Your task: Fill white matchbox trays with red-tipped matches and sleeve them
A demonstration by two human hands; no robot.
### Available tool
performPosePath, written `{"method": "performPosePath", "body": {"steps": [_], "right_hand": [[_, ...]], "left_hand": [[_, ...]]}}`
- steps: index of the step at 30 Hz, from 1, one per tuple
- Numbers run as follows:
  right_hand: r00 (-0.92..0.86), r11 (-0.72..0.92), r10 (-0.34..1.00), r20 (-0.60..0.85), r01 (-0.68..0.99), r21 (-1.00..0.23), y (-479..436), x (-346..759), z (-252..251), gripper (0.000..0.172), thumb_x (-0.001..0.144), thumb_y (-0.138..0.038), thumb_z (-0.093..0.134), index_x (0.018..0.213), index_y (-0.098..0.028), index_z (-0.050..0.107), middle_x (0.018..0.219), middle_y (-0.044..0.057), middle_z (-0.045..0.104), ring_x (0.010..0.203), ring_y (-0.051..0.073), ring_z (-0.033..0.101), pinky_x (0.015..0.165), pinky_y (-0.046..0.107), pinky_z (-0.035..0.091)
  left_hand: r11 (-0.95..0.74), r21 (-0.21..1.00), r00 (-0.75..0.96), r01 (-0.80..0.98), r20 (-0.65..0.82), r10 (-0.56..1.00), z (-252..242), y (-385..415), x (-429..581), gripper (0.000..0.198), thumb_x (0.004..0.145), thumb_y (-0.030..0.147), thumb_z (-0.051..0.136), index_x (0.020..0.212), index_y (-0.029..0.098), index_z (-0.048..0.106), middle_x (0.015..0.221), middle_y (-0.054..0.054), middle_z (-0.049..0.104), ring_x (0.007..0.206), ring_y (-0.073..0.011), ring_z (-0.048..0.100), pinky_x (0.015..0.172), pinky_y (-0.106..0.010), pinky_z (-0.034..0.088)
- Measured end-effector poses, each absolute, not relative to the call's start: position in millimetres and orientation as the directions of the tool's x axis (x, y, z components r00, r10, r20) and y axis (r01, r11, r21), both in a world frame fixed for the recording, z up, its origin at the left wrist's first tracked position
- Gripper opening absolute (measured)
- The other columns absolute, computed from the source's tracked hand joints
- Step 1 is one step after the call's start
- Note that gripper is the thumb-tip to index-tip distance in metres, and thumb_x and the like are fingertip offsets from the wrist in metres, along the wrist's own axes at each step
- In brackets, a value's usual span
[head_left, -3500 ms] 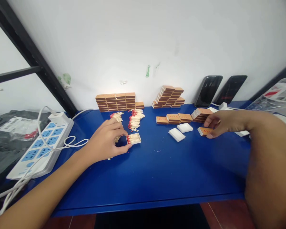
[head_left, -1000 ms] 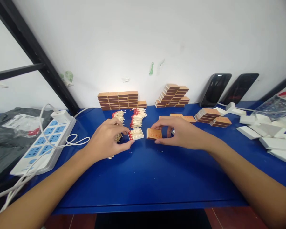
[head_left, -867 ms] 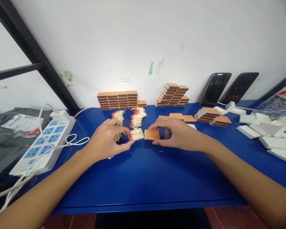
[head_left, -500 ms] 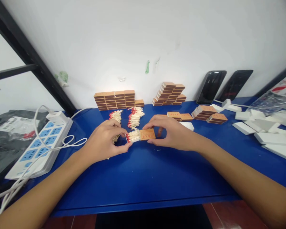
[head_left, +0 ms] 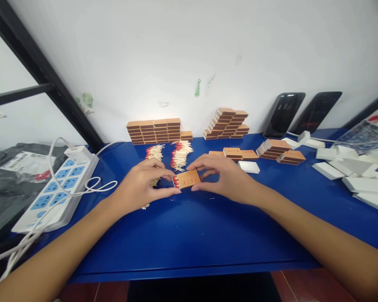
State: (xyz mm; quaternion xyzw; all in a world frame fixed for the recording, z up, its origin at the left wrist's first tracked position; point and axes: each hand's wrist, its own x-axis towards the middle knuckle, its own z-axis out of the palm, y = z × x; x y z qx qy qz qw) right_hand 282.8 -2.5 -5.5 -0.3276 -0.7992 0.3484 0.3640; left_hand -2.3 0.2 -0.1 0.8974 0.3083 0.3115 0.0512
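Observation:
Between my two hands is a matchbox: an orange sleeve (head_left: 189,179) with a match-filled tray (head_left: 175,182) mostly inside it. Only the red match heads show at its left end. The fingers and thumb of my left hand (head_left: 146,181) grip the tray's left end. At the other end, my right hand (head_left: 223,178) pinches the sleeve between thumb and fingers. Loose matches (head_left: 180,154) lie in a heap just behind the box. A second match heap (head_left: 155,153) is partly hidden by my left hand.
Stacked matchboxes (head_left: 154,131) stand against the wall, with a stepped stack (head_left: 227,123) further right. More orange boxes (head_left: 272,149) lie right of centre. White trays (head_left: 365,184) are piled at the right. Two phones (head_left: 284,114) lean on the wall. A power strip (head_left: 58,188) with cables sits left.
The tray has slid into the orange sleeve, so the matchsticks are now covered and just the heads show. My hands have come closer together.

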Motion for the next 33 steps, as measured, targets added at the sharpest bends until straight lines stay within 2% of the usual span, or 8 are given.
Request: {"method": "performPosePath", "body": {"steps": [7,13,16,19,23,26,29,33], "right_hand": [[-0.577,0.536,0.746,0.332,0.224,-0.814,-14,274,-7,0.032,0.088,-0.043,0.086,0.118,-0.032,0.078,0.121,0.005,0.074,0.109,0.024,0.074,0.097,0.046,0.068],[-0.631,0.563,0.702,0.329,0.209,-0.799,-17,273,-5,0.034,0.089,-0.043,0.086,0.119,-0.029,0.077,0.120,0.004,0.075,0.108,0.021,0.074,0.094,0.038,0.067],[-0.576,0.606,0.732,0.363,0.308,-0.734,-12,283,10,0.036,0.089,-0.045,0.086,0.120,-0.029,0.077,0.118,0.005,0.077,0.105,0.023,0.075,0.094,0.041,0.066],[-0.424,0.640,0.767,0.481,0.543,-0.543,-5,317,36,0.038,0.090,-0.049,0.082,0.122,-0.028,0.078,0.122,0.009,0.078,0.109,0.029,0.073,0.098,0.048,0.062],[-0.019,0.294,0.832,0.554,0.863,-0.411,-3,405,67,0.054,0.086,-0.059,0.081,0.126,-0.023,0.079,0.123,0.013,0.079,0.097,0.027,0.072,0.085,0.044,0.057],[0.307,-0.053,0.775,0.553,0.903,-0.426,-6,480,71,0.065,0.091,-0.061,0.079,0.143,-0.023,0.071,0.121,0.019,0.078,0.090,0.022,0.069,0.074,0.041,0.048],[0.468,-0.365,0.845,0.259,0.859,-0.360,-3,529,61,0.047,0.089,-0.041,0.085,0.131,-0.022,0.078,0.104,0.016,0.081,0.080,0.021,0.067,0.073,0.043,0.046],[0.373,-0.330,0.927,0.039,0.860,-0.388,10,543,48,0.054,0.078,-0.029,0.091,0.129,-0.020,0.077,0.112,0.013,0.082,0.093,0.026,0.071,0.080,0.039,0.049]], "left_hand": [[-0.868,0.258,0.644,0.424,0.588,0.489,4,-2,2,0.050,0.073,0.059,0.090,0.097,0.019,0.074,0.085,-0.002,0.075,0.081,-0.0171,0.064,0.075,-0.030,0.055],[-0.896,0.222,0.649,0.385,0.625,0.434,5,1,2,0.056,0.068,0.064,0.090,0.095,0.018,0.073,0.079,-0.001,0.072,0.076,-0.0158,0.060,0.069,-0.029,0.051],[-0.884,0.216,0.638,0.415,0.623,0.452,3,3,0,0.053,0.073,0.062,0.090,0.097,0.017,0.075,0.081,-0.003,0.073,0.078,-0.0170,0.062,0.067,-0.028,0.052],[-0.872,0.216,0.621,0.440,0.628,0.469,0,4,-2,0.051,0.076,0.059,0.091,0.102,0.017,0.078,0.084,-0.004,0.075,0.080,-0.0179,0.065,0.069,-0.028,0.054],[-0.871,0.209,0.617,0.445,0.633,0.467,-1,3,-1,0.050,0.078,0.058,0.090,0.104,0.016,0.078,0.083,-0.004,0.075,0.082,-0.0190,0.067,0.074,-0.031,0.057],[-0.871,0.209,0.632,0.445,0.616,0.470,-1,3,0,0.048,0.081,0.058,0.088,0.103,0.017,0.079,0.083,-0.004,0.075,0.082,-0.0194,0.066,0.075,-0.032,0.057],[-0.866,0.213,0.646,0.452,0.592,0.482,-2,3,-1,0.046,0.082,0.057,0.088,0.103,0.017,0.079,0.083,-0.004,0.075,0.082,-0.0191,0.065,0.075,-0.032,0.057],[-0.859,0.222,0.651,0.462,0.573,0.498,-3,6,-2,0.044,0.083,0.056,0.088,0.104,0.018,0.079,0.084,-0.004,0.074,0.083,-0.0186,0.065,0.074,-0.031,0.057]]}}
